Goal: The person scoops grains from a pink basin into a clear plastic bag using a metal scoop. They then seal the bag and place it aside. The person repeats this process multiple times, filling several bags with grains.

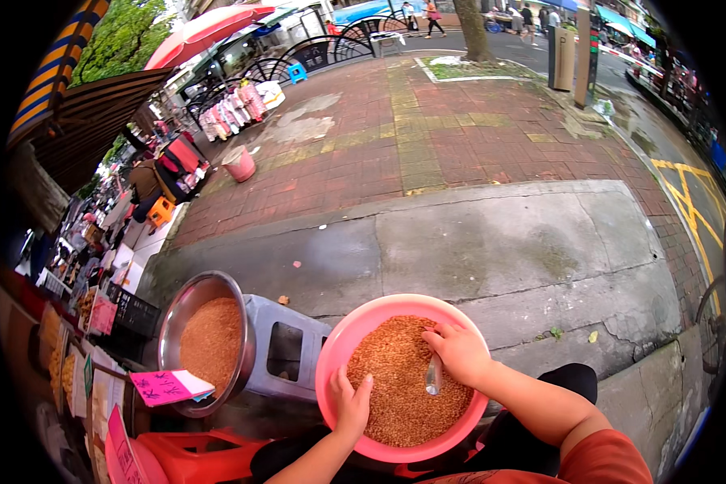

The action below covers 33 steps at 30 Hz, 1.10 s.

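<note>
A pink plastic basin [403, 300] of reddish-brown grain [393, 375] stands before me, close to my dark-clad legs. My left hand [352, 399] rests inside its left side, fingers along the inner wall and thumb apart, with nothing seen in it. Over the right part of the grain, my right hand [457, 354] has its fingertips drawn together, a small reddish bit showing at them. From under its thumb side emerges the bowl of a metal spoon [434, 378]. The hand hides the spoon's handle, so whether it is gripped is unclear.
Left stands a steel basin [233, 287] of finer tan grain with a pink written card [163, 387], beside a grey plastic stool [257, 351]. A red plastic stool [218, 454] is lower left. Beyond the concrete slab [490, 236] are a pink bucket [239, 163] and a seated person [148, 184].
</note>
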{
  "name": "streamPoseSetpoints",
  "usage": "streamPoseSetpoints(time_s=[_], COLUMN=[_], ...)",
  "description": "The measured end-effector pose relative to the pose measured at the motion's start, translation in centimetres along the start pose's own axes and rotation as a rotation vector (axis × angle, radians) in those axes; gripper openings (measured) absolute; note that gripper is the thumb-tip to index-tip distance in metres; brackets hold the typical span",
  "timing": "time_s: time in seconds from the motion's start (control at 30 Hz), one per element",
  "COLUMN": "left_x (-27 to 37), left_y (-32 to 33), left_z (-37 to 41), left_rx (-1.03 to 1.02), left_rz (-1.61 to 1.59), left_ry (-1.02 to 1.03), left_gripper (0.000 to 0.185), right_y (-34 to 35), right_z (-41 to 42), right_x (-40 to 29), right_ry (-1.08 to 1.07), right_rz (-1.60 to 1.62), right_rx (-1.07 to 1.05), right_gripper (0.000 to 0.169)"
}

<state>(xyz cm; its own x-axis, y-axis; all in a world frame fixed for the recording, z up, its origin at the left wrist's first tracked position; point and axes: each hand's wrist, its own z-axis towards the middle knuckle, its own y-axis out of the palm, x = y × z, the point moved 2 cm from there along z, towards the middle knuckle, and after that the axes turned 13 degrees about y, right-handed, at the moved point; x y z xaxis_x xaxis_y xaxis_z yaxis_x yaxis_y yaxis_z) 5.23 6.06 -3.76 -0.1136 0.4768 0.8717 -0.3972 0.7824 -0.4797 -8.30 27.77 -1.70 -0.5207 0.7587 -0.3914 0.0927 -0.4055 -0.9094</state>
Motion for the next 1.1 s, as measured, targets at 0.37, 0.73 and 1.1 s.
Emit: streamPoseSetpoints(time_s=[0.37, 0.73, 1.1], left_x=[-2.2, -1.2, 1.0], left_y=[4.1, 5.1, 2.5], left_z=[-0.6, -0.2, 4.2], left_rx=[0.539, 0.417, 0.465], left_rz=[-0.812, -0.979, -0.283], left_ry=[-0.467, -0.383, 0.136], left_gripper=[0.050, 0.024, 0.026], right_y=[0.0, -0.2, -2.7], right_z=[0.6, -0.4, 3.3], right_x=[0.0, -2.9, -4.8], right_ry=[0.143, 0.227, 0.010], right_rz=[0.077, 0.561, 0.392], right_rx=[-0.144, -0.269, 0.207], right_gripper=[0.015, 0.017, 0.027])
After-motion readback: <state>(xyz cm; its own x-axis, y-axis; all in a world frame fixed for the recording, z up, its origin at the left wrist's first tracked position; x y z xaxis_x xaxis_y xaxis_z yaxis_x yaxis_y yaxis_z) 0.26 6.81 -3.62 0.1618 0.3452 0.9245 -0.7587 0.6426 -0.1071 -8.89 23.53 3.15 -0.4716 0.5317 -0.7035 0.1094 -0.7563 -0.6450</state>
